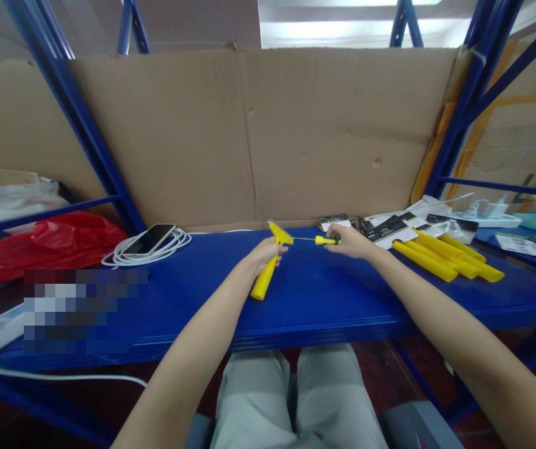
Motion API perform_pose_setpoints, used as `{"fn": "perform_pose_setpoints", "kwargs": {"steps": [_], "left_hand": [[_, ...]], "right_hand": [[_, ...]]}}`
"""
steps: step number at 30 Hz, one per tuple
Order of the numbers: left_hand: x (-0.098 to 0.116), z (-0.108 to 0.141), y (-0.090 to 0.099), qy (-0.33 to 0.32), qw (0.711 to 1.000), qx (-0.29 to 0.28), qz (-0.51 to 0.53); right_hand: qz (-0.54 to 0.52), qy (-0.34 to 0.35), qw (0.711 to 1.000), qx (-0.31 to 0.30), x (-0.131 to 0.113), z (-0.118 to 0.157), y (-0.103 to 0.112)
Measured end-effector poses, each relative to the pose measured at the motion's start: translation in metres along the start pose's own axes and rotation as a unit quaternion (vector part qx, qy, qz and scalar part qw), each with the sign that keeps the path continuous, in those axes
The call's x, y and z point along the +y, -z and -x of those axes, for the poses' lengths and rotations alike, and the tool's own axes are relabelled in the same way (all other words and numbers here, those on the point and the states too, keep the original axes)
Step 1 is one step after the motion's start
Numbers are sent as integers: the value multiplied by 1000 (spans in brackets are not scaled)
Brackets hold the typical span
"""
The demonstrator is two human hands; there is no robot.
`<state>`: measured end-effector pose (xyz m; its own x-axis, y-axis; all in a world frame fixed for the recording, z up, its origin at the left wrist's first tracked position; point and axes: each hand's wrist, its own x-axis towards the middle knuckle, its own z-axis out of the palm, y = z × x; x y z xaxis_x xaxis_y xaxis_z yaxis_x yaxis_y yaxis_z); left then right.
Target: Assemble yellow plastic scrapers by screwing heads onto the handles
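My left hand (pixel 268 251) is wrapped round the handle of a yellow scraper-like tool (pixel 261 284), whose wider head points up and away from me. My right hand (pixel 345 241) grips the yellow and green handle of a screwdriver (pixel 324 240). The screwdriver lies level, and its thin shaft points left, with the tip at the right end of the tool's head. Whether the tip sits in a screw is too small to tell. Both hands are above the blue table (pixel 314 305).
Several yellow handles (pixel 429 260) lie at the right, beside black and white cards (pixel 392 229). A phone (pixel 150 239) rests on a coiled white cable (pixel 181 240) at the left, near a red plastic bag (pixel 52 243). Cardboard (pixel 333 137) stands behind the table.
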<state>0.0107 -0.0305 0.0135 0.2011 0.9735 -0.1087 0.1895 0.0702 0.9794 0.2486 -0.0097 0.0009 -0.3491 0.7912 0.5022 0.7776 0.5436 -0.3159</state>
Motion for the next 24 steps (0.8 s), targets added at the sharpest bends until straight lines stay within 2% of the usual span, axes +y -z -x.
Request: {"fn": "perform_pose_setpoints", "kwargs": {"steps": [10,24], "left_hand": [[0,2,-1,6,1000,-14,-19],[-1,0,-2,5,1000,-4,-7]], "right_hand": [[13,5,1000,-8,-4,0,-2],[25,-2,1000,-10,-7,1,-2]]}}
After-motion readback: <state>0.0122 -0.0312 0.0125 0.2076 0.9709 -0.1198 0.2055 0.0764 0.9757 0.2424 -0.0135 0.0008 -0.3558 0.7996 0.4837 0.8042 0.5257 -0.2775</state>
